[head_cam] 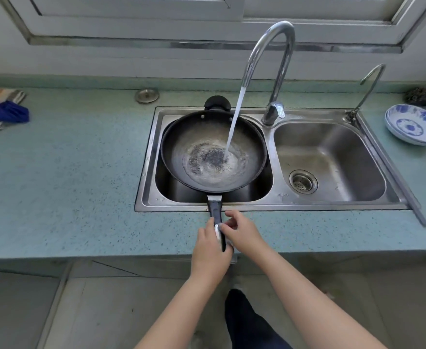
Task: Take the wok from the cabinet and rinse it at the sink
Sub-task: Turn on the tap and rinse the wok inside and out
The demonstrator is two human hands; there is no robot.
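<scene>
A black wok (181, 137) rests across the left basin of a steel double sink (269, 202), its long handle (215, 207) sticking out over the front counter. Water runs from the tall curved faucet (269, 46) into the wok, where a shallow pool has gathered. My left hand (210, 250) is wrapped around the handle's end. My right hand (242, 231) touches the same handle from the right, fingers curled on it.
The right basin (332, 157) has a drain strainer. A small second tap (368, 86) stands behind it. Blue-and-white bowls (416, 124) sit on the counter at right, folded cloths (0, 107) at far left. A window frame runs along the back.
</scene>
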